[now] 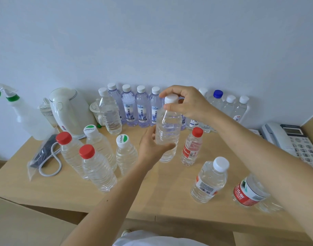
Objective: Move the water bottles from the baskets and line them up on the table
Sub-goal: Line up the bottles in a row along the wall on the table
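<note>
Your pale wooden table (161,192) already bears a lined-up back row of lilac-tinted plastic bottles (142,107); nearer clear bottles (99,171) stand scattered, unaligned. Mid-table, your left hand (152,148) wraps the clear white-capped plastic bottle (168,128); your right hand (189,103) pinches its cap.

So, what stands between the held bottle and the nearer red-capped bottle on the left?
One bottle with a green and white cap, beside the left hand gripping the held bottle; the head view shows it.
</note>
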Demonstrator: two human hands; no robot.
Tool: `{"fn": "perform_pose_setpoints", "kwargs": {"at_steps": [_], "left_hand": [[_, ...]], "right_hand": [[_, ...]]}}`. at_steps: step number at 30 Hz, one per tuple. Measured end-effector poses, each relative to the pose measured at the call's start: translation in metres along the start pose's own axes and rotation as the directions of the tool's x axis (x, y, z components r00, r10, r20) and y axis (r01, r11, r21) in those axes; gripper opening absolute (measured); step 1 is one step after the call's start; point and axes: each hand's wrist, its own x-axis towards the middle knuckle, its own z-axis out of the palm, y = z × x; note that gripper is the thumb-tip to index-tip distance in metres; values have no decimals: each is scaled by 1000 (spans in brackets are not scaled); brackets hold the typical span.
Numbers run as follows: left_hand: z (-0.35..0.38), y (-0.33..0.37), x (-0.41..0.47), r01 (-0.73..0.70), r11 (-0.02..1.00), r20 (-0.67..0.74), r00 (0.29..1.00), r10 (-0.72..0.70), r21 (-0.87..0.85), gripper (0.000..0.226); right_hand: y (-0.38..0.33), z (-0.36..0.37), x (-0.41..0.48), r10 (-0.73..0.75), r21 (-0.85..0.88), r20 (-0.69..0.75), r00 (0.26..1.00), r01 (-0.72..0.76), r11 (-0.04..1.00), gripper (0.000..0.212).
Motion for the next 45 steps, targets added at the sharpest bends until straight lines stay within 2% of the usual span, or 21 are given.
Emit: {"fn": "perform_pose_setpoints", "kwargs": {"at_steps": [6,13,19,24,28,32,37,40,43,45], "left_hand": [[-5,21,-1,-73,988,-80,993,84,137,68],[-18,48,10,-85,947,7,996,88,308,71],[-68,84,25,-237,877,113,971,209,419,66],[-110,84,45,-238,831,301,949,89,504,64],[-130,75,65,-261,833,313,943,113,488,55],[-154,72,89,-299,843,325,933,158,447,44],[-174,50,122,-303,845,402,908,116,441,42],[-180,31,144,-315,814,457,887,69,488,43],[-185,18,164,-327,772,474,880,38,545,63],[-186,9,171,-343,750,460,886,58,565,67]], "right_hand": [[-13,-7,8,-36,-209,-64,997,22,978,27],[-32,-11,28,-80,-293,-92,993,50,955,24],[-37,7,46,-124,-295,-52,991,103,950,23],[-40,30,66,-111,-249,-8,994,105,963,21],[-43,47,87,-99,-251,6,995,97,963,22],[-49,59,109,-104,-182,52,993,111,977,26],[-42,68,133,-25,-215,198,980,69,974,29],[-31,88,147,57,-241,179,982,-12,971,26],[-21,106,157,104,-254,145,984,-65,965,25],[-15,115,163,133,-254,102,986,-104,962,25]]}}
